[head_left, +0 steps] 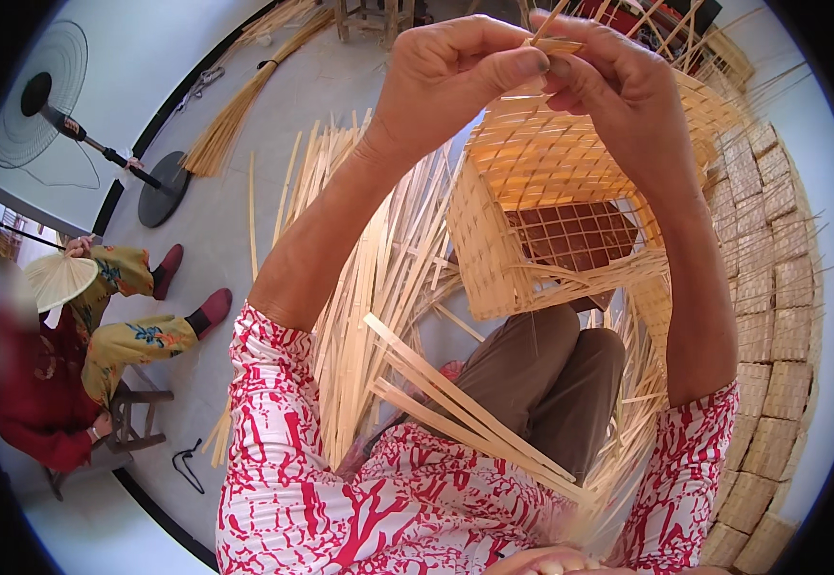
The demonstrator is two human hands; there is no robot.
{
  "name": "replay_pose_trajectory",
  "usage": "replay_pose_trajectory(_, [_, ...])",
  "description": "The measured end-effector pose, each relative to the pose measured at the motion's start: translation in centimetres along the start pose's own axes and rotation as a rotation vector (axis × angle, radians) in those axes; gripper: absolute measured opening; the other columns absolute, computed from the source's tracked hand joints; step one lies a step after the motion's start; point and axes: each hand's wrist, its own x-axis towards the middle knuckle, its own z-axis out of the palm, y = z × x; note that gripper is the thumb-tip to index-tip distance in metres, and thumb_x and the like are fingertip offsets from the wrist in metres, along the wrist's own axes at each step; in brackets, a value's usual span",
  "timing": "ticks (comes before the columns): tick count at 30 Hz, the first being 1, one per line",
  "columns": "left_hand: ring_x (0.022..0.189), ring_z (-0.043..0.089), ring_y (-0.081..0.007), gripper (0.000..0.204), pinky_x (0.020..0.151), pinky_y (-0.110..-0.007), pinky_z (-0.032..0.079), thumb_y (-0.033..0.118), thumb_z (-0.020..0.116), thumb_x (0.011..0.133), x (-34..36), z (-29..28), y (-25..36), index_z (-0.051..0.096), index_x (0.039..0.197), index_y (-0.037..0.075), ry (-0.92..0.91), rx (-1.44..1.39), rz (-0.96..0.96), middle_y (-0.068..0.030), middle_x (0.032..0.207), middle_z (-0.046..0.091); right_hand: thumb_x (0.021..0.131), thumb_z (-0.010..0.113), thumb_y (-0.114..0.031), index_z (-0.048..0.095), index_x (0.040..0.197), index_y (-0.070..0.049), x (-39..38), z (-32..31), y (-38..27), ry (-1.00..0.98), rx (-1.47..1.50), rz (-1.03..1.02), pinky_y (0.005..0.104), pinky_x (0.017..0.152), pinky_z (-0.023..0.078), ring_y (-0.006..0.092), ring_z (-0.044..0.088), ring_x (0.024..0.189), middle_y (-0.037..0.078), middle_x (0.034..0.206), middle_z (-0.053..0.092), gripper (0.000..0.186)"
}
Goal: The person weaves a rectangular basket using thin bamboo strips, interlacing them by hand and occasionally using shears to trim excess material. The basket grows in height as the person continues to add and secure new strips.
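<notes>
My left hand [455, 77] and my right hand [623, 96] are raised close together at the far rim of a woven bamboo basket [482, 235]. The fingertips of both are pinched on a thin bamboo strip [559, 45], which is bent or folded between them. Below my hands the basket lies tipped, so its open-lattice weave and inside show. Loose strip ends stick out past its far edge. Several flat pale strips [455, 407] rest across my lap.
A large heap of bamboo strips [359, 287] lies left of my legs. Stacked woven pieces [757, 287] line the right wall. At left, a seated person [53, 383] holds a hand fan [60, 278]. A standing fan [160, 189], a long strip bundle [235, 105] and a black hanger [187, 465] occupy the floor.
</notes>
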Motion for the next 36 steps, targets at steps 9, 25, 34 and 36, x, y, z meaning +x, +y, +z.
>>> replay_pose_trajectory(9, [0.103, 0.064, -0.0115, 0.041, 0.089, -0.029, 0.054, 0.039, 0.047, 0.105, 1.3, -1.0, 1.1, 0.065, 0.125, 0.007, -0.223, -0.032, -0.069, -0.0041, 0.116, 0.068, 0.082, 0.078, -0.032, 0.036, 0.147, -0.008, -0.1, 1.4, -2.7, 0.122, -0.534, 0.052, 0.0367, 0.057, 0.052, 0.0238, 0.067, 0.062, 0.008, 0.069, 0.064, 0.081])
replay_pose_trajectory(25, [0.100, 0.063, -0.0129, 0.030, 0.086, -0.029, 0.052, 0.029, 0.063, 0.097, 2.6, -2.1, -1.2, 0.062, 0.118, 0.008, -0.333, -0.064, -0.076, -0.0045, 0.109, 0.066, 0.086, 0.061, -0.007, 0.027, 0.148, -0.004, -1.9, 2.1, -2.1, 0.126, -0.290, -0.013, 0.0408, 0.056, 0.048, 0.0298, 0.064, 0.063, 0.016, 0.080, 0.062, 0.071])
replay_pose_trajectory(34, [0.086, 0.058, -0.0058, 0.017, 0.073, -0.021, 0.048, 0.010, 0.068, 0.095, 2.8, 1.1, -1.9, 0.061, 0.109, 0.004, -0.011, -0.145, 0.133, 0.0014, 0.092, 0.061, 0.089, 0.059, -0.003, 0.020, 0.152, -0.002, -2.2, 2.1, -1.6, 0.114, -0.248, -0.069, 0.0362, 0.063, 0.048, 0.0246, 0.062, 0.071, 0.014, 0.084, 0.061, 0.074])
replay_pose_trajectory(36, [0.081, 0.059, -0.0055, 0.014, 0.070, -0.021, 0.049, 0.011, 0.068, 0.095, 2.1, 0.9, -1.3, 0.064, 0.106, 0.003, 0.030, 0.010, -0.003, 0.0018, 0.088, 0.064, 0.090, 0.062, -0.006, 0.019, 0.153, -0.003, -1.8, 2.4, -0.4, 0.153, -0.210, -0.170, 0.0351, 0.066, 0.050, 0.0236, 0.062, 0.073, 0.013, 0.085, 0.061, 0.077])
